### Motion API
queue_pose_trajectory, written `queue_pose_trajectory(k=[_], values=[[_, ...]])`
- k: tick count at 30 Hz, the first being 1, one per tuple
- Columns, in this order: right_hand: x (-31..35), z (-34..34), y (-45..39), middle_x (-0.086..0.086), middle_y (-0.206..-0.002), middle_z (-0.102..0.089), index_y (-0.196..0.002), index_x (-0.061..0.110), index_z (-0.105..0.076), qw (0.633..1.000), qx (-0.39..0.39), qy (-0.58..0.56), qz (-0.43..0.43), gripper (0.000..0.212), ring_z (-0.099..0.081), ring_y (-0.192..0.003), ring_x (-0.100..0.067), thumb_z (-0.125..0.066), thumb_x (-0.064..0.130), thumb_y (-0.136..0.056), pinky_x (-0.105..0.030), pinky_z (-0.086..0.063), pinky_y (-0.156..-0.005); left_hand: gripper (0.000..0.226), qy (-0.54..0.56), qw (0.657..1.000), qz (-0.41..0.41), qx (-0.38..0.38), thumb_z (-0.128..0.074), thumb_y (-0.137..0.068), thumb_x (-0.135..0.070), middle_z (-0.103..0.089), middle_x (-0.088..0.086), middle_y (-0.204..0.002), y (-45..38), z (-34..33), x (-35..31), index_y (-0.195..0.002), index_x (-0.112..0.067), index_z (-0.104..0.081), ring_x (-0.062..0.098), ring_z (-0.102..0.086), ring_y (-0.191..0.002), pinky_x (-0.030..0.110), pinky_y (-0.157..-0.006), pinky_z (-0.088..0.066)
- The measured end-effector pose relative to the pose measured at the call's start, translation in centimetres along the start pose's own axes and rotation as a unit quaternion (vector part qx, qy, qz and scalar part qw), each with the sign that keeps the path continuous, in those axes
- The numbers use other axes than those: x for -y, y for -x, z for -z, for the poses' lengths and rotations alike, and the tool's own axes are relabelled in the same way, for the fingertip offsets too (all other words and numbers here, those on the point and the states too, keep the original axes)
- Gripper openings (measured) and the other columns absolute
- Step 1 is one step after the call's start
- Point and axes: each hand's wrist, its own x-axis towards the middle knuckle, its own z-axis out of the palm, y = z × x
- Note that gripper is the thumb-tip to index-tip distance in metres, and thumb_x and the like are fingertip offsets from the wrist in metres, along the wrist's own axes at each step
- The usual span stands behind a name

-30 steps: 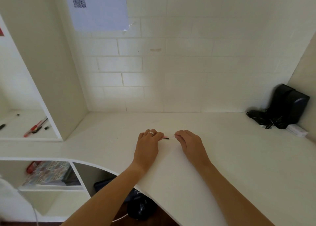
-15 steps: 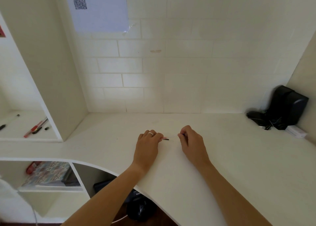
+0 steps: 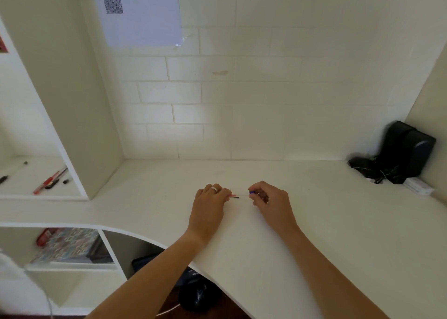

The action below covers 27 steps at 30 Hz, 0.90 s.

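pink-and-black piece [image 3: 234, 196], too small for me to name better, sticks out of my left hand [image 3: 209, 206], pinched between thumb and curled fingers just above the white table [image 3: 338, 222], near its middle. a second ago my right hand [image 3: 272, 204] lay low with its fingertips almost at that black tip. since then it has curled up and drawn a little to the right, so the gap between my hands is wider. now a small blue piece [image 3: 252, 192] shows in the pinch of my right fingers, where none was showing before. there may be a faint thin line between the two pieces, but i cannot tell if they are joined. my left hand has hardly shifted. i judge that i have just pulled the two parts apart, or picked up the second one, and lining them up comes next.
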Motion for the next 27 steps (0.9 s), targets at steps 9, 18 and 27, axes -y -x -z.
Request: queue_pose_trajectory(k=[9,18,27], values=[[0.18,-0.03,0.06,0.016,-0.083,-0.073,-0.091,0.024,-0.072,1.000,0.023,0.015,-0.003,0.014,-0.069,-0.078,-0.007,-0.072,0.011,-0.088,-0.011,-0.047,-0.068,0.024,0.004,1.000,-0.007,0.007,-0.059,-0.090,-0.010,-0.065,-0.004,-0.094,0.01,-0.11,0.16,-0.105,-0.024,-0.071,0.016,-0.056,-0.091,0.025,-0.080,-0.032],[0.22,0.20,0.21,0.007,-0.069,-0.072,-0.088,0.018,-0.073,0.999,0.033,-0.014,-0.012,0.009,-0.062,-0.056,-0.006,-0.067,0.015,-0.094,-0.016,-0.048,-0.062,0.019,0.020,1.000,-0.023,0.002,-0.057,-0.095,-0.016,-0.065,-0.006,-0.092,-0.02,0.10,0.12,-0.103,-0.025,-0.072,0.014,-0.055,-0.090,0.028,-0.080,-0.036],[0.23,-0.07,0.24,0.010,-0.082,-0.073,-0.103,0.023,-0.066,0.999,0.041,0.006,0.022,0.022,-0.065,-0.070,-0.012,-0.061,0.005,-0.092,-0.014,-0.047,-0.065,0.023,0.013,1.000,-0.009,-0.007,-0.057,-0.091,-0.010,-0.066,-0.003,-0.093,0.07,0.16,0.04,-0.104,-0.021,-0.072,0.017,-0.056,-0.089,0.029,-0.078,-0.037]])
